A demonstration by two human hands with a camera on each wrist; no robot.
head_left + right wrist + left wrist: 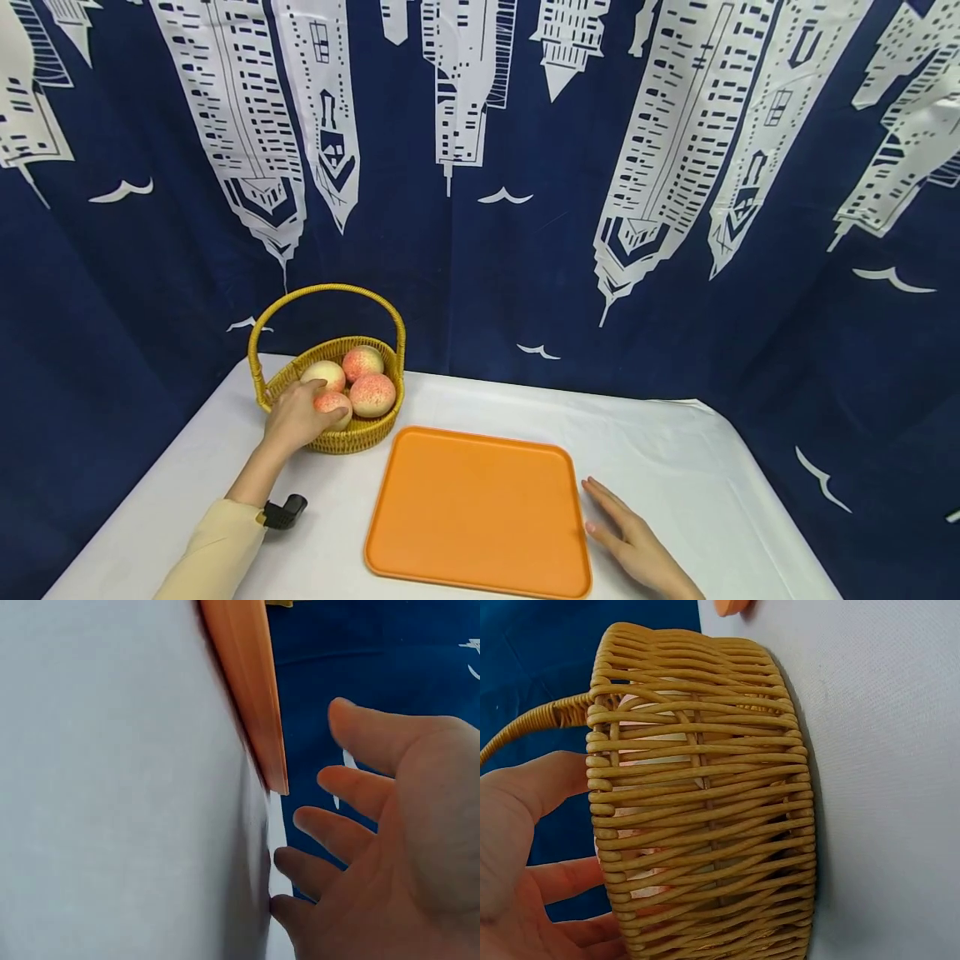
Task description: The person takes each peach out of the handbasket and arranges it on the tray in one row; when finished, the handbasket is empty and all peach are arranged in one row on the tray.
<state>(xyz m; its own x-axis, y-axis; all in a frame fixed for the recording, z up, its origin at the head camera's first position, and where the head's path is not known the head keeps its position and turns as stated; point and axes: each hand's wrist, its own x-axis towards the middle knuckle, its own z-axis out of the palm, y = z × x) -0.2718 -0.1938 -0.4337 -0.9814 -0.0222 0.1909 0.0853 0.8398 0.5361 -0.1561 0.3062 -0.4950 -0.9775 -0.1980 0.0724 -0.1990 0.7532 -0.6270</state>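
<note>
A yellow wicker basket (352, 442) with a tall hoop handle stands at the back left, holding several pink-and-cream peaches. My left hand (296, 414) reaches over its near-left rim and grips the front peach (332, 403), thumb on one side and fingers on the other. From the left wrist, the woven basket wall (712, 802) hides the fingertips and most of the fruit. To the right of the orange tray (480, 508), my right hand (633, 542) holds nothing, its fingers loosely spread. The right wrist view shows that hand (375, 825) beside the tray's edge (251, 690).
A white cloth (675, 475) covers the table. Behind it hangs a dark blue curtain (465, 275) printed with white buildings and birds. The basket's handle (327, 288) arches above the peaches. A black wrist device (283, 512) sits at the left sleeve's cuff.
</note>
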